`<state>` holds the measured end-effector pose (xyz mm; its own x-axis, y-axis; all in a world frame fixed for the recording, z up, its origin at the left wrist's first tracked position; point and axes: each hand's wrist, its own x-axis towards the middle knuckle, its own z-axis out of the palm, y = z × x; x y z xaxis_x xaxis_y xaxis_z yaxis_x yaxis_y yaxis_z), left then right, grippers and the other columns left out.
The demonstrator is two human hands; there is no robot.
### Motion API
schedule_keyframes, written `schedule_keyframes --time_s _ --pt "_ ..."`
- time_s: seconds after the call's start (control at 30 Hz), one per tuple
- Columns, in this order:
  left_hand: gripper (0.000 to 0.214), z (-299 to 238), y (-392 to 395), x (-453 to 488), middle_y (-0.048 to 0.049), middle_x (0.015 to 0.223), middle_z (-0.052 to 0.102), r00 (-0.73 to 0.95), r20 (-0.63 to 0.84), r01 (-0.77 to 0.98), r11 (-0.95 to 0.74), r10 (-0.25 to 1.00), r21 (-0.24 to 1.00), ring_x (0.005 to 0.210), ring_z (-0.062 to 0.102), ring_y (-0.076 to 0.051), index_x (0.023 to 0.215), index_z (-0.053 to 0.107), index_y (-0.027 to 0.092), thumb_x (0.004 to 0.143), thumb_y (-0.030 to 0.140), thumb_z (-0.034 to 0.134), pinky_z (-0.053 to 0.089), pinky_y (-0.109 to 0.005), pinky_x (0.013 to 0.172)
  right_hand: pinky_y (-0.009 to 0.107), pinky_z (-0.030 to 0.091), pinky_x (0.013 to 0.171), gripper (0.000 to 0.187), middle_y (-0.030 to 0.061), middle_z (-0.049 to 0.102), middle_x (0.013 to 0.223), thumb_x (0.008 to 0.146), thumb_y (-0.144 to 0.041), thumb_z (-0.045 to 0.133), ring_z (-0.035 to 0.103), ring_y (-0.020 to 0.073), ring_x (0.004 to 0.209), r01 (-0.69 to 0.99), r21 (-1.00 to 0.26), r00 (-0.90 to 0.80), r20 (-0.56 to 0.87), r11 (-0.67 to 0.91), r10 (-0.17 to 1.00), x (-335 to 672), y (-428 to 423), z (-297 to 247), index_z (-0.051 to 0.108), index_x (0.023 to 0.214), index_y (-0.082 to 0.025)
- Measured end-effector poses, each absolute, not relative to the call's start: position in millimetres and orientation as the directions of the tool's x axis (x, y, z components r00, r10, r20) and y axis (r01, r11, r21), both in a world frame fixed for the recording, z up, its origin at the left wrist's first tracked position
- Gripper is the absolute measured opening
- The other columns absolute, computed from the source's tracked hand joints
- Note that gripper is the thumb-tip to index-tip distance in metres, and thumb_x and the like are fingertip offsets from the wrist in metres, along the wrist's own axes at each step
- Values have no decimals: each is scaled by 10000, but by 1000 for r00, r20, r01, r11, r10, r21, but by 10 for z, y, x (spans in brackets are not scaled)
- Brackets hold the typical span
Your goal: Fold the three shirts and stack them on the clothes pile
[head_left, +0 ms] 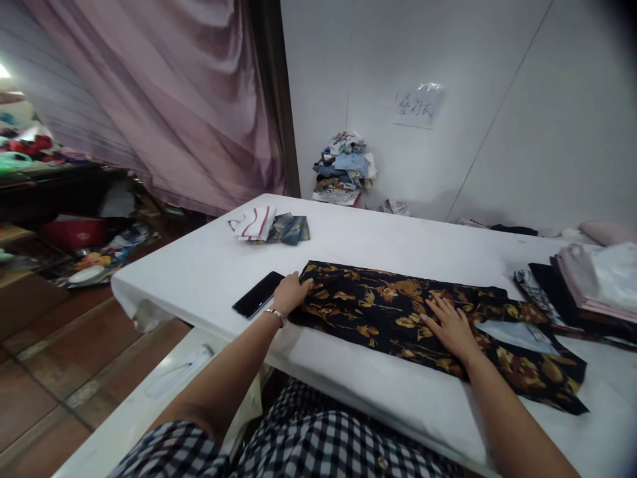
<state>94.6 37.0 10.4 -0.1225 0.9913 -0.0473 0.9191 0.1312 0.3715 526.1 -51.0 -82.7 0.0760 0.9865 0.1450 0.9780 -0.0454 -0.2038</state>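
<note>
A long black garment (368, 305) with a brown and yellow flower print lies folded into a strip along the near edge of the white table. At its right part is a gap (520, 336) with something pale showing through. My left hand (292, 292) is at the garment's left end, fingers together and closed on the edge. My right hand (452, 328) rests flat on the cloth right of the middle, fingers spread. A dark phone (257, 294) lies just left of my left hand.
A white and red striped cloth (255, 224) and a folded blue plaid piece (289, 228) lie at the far left of the white table (194, 265). Folded clothes (580, 285) are stacked at the right. A clothes pile (346, 169) stands by the wall behind.
</note>
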Motion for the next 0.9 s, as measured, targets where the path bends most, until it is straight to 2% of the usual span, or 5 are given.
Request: schedule_keyframes --time_s 0.17,0.33,0.57,0.73,0.9 --pt "538 138 520 1062 -284 1255 619 -158 -132 900 197 979 388 1132 627 -388 1147 614 66 820 492 566 488 -429 902 554 267 1163 556 76 431 1540 922 -555 394 365 293 1437 968 -250 71 160 -29 984 5283 -504 -838 564 1370 -273" --pt "365 183 631 1030 -224 1101 720 -171 -238 838 268 956 474 1034 684 -341 940 687 104 716 392 705 523 -355 825 552 270 1162 551 90 466 1514 923 -543 409 362 297 1439 956 -293 56 182 0 982 5268 -516 -817 574 1365 -259" --pt "200 572 622 1131 -142 897 771 -94 -358 699 317 929 641 841 728 -267 721 673 142 730 341 694 567 -315 706 548 231 1180 498 81 478 1506 915 -506 458 376 274 1433 923 -385 73 184 3 980 5248 -529 -773 609 1324 -265" --pt "266 1024 702 1643 -125 835 764 107 -381 603 245 918 759 752 719 -251 803 684 126 735 381 716 575 -338 684 550 237 1184 470 104 528 1461 882 -445 529 415 273 1410 864 -503 86 192 23 978 5273 -526 -714 639 1286 -230" --pt "329 1052 566 2652 -127 927 759 400 -318 484 97 859 870 798 714 -202 959 691 134 799 421 702 568 -284 694 479 400 1114 443 110 647 1324 858 -403 546 573 256 1267 667 -742 213 275 66 937 5313 -557 -660 668 1237 -209"
